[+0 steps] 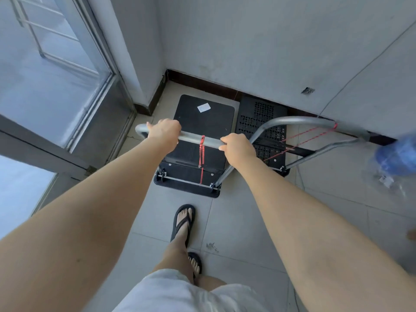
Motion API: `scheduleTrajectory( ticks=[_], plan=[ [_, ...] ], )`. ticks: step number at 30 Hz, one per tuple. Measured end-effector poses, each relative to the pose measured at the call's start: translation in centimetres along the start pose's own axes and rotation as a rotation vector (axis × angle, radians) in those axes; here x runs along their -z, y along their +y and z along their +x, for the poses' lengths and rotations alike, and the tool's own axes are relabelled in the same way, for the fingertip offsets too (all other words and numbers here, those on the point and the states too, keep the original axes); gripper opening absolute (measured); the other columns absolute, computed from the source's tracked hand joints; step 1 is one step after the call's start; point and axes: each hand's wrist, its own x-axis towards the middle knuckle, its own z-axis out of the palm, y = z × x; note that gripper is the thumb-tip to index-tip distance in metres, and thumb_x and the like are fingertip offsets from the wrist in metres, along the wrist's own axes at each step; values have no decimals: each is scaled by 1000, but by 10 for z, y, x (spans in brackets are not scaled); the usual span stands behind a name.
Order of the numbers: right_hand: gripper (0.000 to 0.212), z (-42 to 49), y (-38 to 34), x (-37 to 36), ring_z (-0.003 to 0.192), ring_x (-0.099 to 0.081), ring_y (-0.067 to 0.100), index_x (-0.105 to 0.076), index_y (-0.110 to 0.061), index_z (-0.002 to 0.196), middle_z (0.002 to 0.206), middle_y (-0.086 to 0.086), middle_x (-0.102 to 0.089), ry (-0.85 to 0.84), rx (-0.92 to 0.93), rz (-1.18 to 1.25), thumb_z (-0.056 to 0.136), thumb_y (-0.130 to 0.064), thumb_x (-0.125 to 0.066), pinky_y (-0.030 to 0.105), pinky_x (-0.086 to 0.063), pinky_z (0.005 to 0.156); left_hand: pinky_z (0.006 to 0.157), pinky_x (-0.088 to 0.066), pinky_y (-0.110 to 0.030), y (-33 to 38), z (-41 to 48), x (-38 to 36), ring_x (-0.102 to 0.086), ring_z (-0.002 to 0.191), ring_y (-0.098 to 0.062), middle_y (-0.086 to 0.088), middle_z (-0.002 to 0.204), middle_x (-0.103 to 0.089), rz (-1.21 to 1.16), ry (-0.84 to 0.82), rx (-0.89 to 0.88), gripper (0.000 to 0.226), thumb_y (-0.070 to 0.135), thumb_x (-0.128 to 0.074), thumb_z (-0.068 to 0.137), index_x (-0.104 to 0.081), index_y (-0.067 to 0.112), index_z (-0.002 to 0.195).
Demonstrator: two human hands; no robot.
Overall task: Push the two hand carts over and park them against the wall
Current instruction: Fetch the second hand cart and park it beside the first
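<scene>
Two hand carts stand in the corner, seen from the head camera; positions below are given relative to the dark skirting board (202,83) at the foot of the wall (258,41).

Near cart (198,140): black solid deck, its far edge close to the skirting board with a narrow strip of floor tile (236,221) showing between; whether it touches cannot be told. A white label (204,107) lies on the deck toward the skirting-board end. Its grey tubular handle (191,138) rises at the end away from the skirting board. A red cord (202,154) is tied round the handle bar and hangs down to the cross rod at the deck's rear.

Second cart (262,122): black perforated deck, just beside the near cart on the right, its far edge up against the skirting board. Its grey handle (299,120) leans out to the right, with red cord strung across it.

Left hand (164,131): fingers curled fully round the near cart's handle bar at its left end, closed grip.

Right hand (236,146): fingers wrapped over the same bar at its right end, closed grip, just right of the red cord.

Other items: a blurred blue bottle (396,156) lies on the floor at far right, near the skirting board. A glazed door (67,75) stands left of the corner. The person's feet, in black flip-flops (183,221), stand on the tile behind the near cart, well back from the skirting board.
</scene>
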Motion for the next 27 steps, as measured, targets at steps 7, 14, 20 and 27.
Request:
scheduleTrajectory(
  ticks=[7, 14, 20, 27],
  plan=[
    [24, 95, -4, 36, 90, -65, 33, -67, -2, 105, 102, 19, -70, 66, 2, 7, 97, -19, -53, 33, -43, 66, 114, -23, -62, 7, 96, 37, -54, 113, -33, -9, 96, -62, 35, 38, -11, 26, -7, -60, 84, -66, 10, 103],
    [22, 160, 4, 65, 71, -53, 29, -70, -4, 99, 78, 10, -57, 101, 33, -13, 96, -21, -55, 29, -38, 59, 112, -28, -58, 21, 151, 64, -54, 113, -36, -17, 105, -63, 29, 75, 10, 30, -11, -58, 83, -65, 5, 108],
    [25, 178, 12, 76, 75, -59, 31, -71, -4, 106, 86, 14, -65, 74, 61, -12, 96, -20, -54, 30, -39, 62, 111, -32, -59, 34, 165, 74, -59, 106, -39, -11, 78, -52, -2, 90, 34, 24, -12, -57, 83, -66, 1, 102],
    [20, 187, 13, 75, 69, -53, 29, -64, -8, 86, 75, 9, -56, 127, 113, -54, 96, -22, -54, 24, -24, 44, 105, -42, -53, 27, 176, 71, -60, 103, -35, -16, 104, -67, 65, 119, 22, 28, -10, -56, 84, -67, 4, 105]
  ],
)
